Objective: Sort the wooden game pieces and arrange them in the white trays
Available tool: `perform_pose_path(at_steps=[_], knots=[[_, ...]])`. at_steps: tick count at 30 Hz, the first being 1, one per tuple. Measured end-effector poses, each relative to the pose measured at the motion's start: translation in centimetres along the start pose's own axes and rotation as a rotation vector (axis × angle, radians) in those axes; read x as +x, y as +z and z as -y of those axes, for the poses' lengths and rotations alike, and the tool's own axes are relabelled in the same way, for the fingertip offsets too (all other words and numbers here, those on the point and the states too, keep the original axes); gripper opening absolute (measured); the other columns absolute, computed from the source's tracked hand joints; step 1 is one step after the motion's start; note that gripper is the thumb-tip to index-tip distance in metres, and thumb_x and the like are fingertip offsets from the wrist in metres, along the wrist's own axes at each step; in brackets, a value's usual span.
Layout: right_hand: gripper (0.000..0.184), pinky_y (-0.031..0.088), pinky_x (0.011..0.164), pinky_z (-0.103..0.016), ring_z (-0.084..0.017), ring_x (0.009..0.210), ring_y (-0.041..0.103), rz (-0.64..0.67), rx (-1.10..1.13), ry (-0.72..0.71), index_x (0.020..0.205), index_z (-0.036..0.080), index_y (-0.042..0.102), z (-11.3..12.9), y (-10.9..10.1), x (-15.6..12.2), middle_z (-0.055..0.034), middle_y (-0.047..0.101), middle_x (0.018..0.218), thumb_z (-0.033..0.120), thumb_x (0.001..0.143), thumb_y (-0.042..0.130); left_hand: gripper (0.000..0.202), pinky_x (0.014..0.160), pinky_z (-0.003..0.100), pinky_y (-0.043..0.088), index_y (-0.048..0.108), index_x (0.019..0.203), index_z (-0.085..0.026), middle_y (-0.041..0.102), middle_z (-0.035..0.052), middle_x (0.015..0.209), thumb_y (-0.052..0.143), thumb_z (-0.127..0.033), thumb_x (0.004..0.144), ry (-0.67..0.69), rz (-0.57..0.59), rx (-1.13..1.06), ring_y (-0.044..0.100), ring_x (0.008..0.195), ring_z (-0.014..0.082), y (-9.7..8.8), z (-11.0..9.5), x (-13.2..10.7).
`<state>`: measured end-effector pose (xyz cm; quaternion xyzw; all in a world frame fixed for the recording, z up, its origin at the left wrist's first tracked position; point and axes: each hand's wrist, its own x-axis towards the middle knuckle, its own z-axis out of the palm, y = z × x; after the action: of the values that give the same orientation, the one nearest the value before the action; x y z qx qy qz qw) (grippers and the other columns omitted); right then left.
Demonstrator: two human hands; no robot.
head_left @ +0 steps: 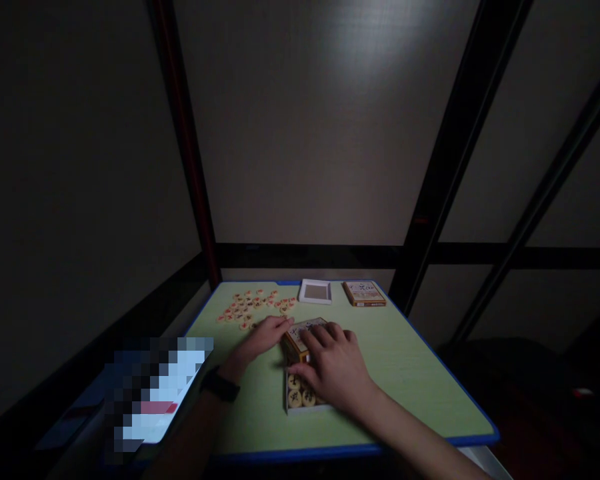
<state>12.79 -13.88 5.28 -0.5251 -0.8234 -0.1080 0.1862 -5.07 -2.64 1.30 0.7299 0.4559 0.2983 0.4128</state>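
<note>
My right hand (334, 368) lies over an orange box lid (304, 332) and a white tray (296, 404) holding round wooden game pieces (300, 393); its fingers curl on the lid's top. My left hand (264, 339) presses against the lid's left edge, fingers together. The lid sits partly over the tray's far end. A dark band is on my left wrist (221, 385).
Several loose round pieces (254, 307) are scattered on the green table (405, 373) at the far left. A white empty tray (315, 291) and a second orange box (364, 293) lie at the far edge. A blurred screen (153, 393) sits left. Dark frame bars rise behind.
</note>
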Motion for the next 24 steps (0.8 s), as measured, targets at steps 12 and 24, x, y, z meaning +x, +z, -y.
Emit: perform_pose_path(at_steps=[12, 24], knots=[[0.041, 0.049, 0.081, -0.043, -0.031, 0.106, 0.058, -0.033, -0.117, -0.103, 0.127, 0.02, 0.058, -1.7, 0.9, -0.3, -0.0143, 0.065, 0.122, 0.033, 0.089, 0.066, 0.064, 0.047, 0.025, 0.03, 0.054, 0.067, -0.018, 0.047, -0.0028, 0.054, 0.036, -0.079, 0.075, -0.054, -0.064, 0.069, 0.043, 0.051, 0.0123, 0.1, 0.8, 0.2], [0.031, 0.043, 0.081, -0.038, -0.024, 0.093, 0.061, -0.218, -0.145, -0.272, 0.123, 0.021, 0.061, -3.8, 1.2, -3.1, -0.0092, 0.072, 0.106, 0.026, 0.092, 0.062, 0.046, 0.051, 0.023, 0.035, 0.063, 0.071, -0.017, 0.057, -0.0004, 0.057, 0.043, -0.057, 0.084, 0.041, -0.063, 0.228, 0.051, 0.055, 0.0132, 0.1, 1.2, -0.1]])
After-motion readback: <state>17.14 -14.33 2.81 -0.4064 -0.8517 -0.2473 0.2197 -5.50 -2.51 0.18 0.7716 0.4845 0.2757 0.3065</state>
